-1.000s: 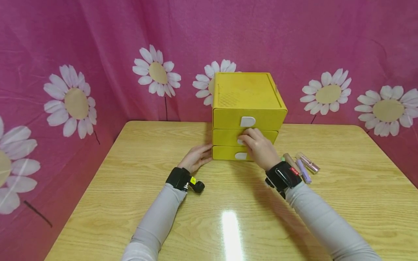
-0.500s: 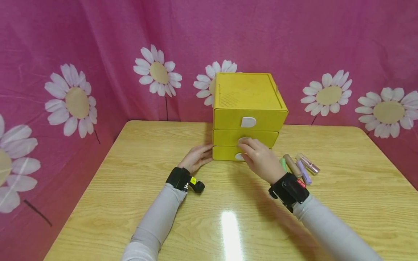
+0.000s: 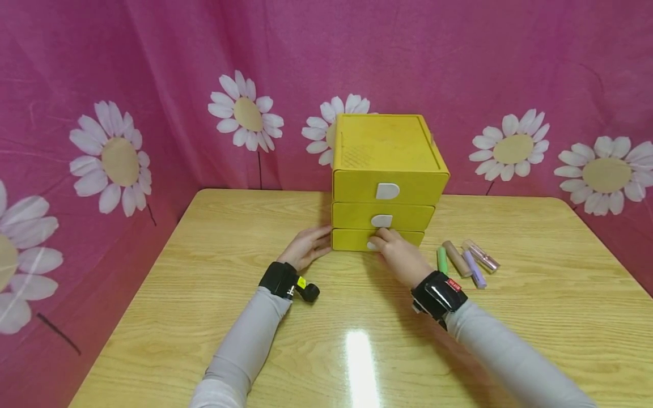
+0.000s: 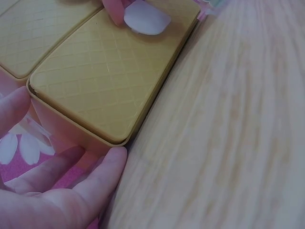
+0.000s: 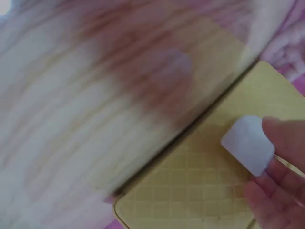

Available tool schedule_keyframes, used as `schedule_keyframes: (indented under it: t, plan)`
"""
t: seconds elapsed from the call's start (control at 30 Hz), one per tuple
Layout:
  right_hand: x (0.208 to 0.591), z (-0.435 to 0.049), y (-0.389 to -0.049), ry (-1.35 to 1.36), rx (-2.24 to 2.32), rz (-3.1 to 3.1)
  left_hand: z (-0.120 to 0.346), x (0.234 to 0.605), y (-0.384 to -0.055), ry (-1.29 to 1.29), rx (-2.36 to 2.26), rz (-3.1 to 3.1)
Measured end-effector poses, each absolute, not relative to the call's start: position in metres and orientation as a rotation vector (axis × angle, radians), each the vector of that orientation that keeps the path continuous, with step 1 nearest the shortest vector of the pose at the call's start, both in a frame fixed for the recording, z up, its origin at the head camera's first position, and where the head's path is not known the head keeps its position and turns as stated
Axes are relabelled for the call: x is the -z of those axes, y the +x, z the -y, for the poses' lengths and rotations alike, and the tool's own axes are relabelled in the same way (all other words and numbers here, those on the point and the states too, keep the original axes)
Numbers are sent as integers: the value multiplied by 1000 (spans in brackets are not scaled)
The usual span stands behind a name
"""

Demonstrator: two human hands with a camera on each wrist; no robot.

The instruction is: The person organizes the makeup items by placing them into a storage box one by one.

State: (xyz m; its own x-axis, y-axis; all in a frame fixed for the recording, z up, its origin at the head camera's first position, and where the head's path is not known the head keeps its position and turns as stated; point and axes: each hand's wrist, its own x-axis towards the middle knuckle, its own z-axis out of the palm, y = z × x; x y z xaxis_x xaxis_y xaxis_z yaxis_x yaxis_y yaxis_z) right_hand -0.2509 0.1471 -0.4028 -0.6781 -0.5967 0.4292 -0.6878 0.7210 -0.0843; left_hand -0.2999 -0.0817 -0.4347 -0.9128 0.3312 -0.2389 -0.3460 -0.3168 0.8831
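Note:
A yellow three-drawer cabinet [image 3: 390,141] stands at the back of the wooden table, its drawers pushed in. Each drawer front bears a white tab handle. My right hand [image 3: 403,258] is at the bottom drawer [image 3: 352,240]. In the right wrist view, its thumb and fingers pinch that drawer's handle [image 5: 248,143] at one edge. My left hand [image 3: 308,247] lies against the cabinet's lower left side. Seen from the left wrist, its extended fingers [image 4: 102,179] touch the side wall near the bottom corner. Above the right hand, the middle drawer's handle [image 3: 381,221] shows free.
Right of the cabinet lie a green marker-like stick [image 3: 441,260], a brown tube [image 3: 457,259], a purple marker-like stick [image 3: 475,269] and a clear-and-pink tube [image 3: 482,255]. A pink curtain with daisies [image 3: 285,45] hangs behind the table [image 3: 245,221].
My right hand has moved from the middle drawer's handle down to the bottom drawer's handle. The left hand and the cabinet stay in place.

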Motion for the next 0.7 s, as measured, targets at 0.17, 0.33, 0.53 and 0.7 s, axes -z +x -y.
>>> schedule_keyframes:
  t: [0.17,0.33,0.53,0.7]
  plan:
    - [407,-143,-255,967,-246,2526,82,434,-300,-17,-2260,-1518]
    - [407,-140,-256,939,-157,2518,82,434,-300,-20,-2264,-1509]
    - [407,-140,-256,937,-147,2531,82,434,-300,-20,-2262,-1506]
    - [407,-141,-255,941,-176,2549,82,434,-299,-19,-2252,-1526]
